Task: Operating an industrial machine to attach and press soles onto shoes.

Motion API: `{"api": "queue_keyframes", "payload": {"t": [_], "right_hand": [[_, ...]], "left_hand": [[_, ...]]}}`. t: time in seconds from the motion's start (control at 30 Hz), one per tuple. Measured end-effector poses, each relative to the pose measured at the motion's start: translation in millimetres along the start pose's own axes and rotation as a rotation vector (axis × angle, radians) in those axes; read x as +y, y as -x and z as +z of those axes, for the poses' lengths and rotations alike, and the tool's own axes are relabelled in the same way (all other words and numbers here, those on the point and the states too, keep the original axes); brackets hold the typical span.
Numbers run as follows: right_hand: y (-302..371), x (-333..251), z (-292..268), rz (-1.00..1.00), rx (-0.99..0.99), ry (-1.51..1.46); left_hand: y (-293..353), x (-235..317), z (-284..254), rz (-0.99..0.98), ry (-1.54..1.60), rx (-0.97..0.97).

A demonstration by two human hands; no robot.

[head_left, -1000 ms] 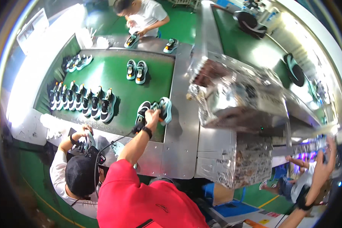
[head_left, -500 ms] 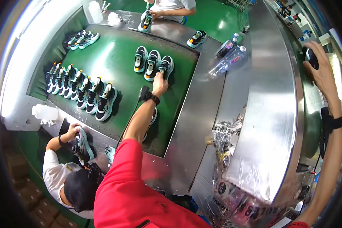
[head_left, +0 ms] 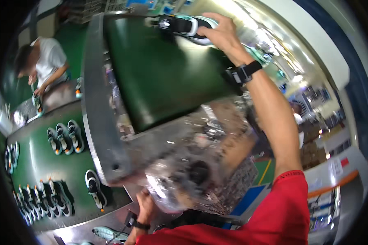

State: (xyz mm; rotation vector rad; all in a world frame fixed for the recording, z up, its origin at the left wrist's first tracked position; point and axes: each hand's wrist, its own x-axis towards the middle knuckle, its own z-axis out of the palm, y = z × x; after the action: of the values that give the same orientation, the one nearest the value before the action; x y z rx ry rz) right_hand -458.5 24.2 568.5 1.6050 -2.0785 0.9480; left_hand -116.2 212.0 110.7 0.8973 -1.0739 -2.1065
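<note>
On the left, rows of shoes [head_left: 63,139] lie on the green worktop [head_left: 37,163], and the left hand [head_left: 145,208] rests low at its metal edge; I cannot tell whether it holds anything. Far right, the right hand [head_left: 221,34] closes around the heel end of a black-and-white sneaker [head_left: 184,26] on the upper green belt [head_left: 159,77]. The sneaker looks light, soft in the upper and stiff in the sole, so the heel or the sole sides seem the surest places to hold.
</note>
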Motion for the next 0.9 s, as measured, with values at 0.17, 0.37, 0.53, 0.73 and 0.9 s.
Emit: {"api": "queue_keyframes", "payload": {"t": [0.17,0.37,0.53,0.73,0.9], "right_hand": [[70,-19,-137,0.146,0.208,-0.524],[244,-27,-276,0.25,0.437,-0.559],[430,-35,-353,0.392,0.427,-0.487],[653,-85,-413,0.827,0.727,-0.252],[810,-172,-416,0.761,1.106,-0.527]], "left_hand": [[73,81,77,-0.195,-0.09,-0.609],[96,144,195,-0.194,0.27,-1.125],[176,162,303,-0.62,0.279,-1.302],[297,54,353,-0.705,0.172,-1.524],[407,-29,410,-0.562,-0.098,-1.56]]}}
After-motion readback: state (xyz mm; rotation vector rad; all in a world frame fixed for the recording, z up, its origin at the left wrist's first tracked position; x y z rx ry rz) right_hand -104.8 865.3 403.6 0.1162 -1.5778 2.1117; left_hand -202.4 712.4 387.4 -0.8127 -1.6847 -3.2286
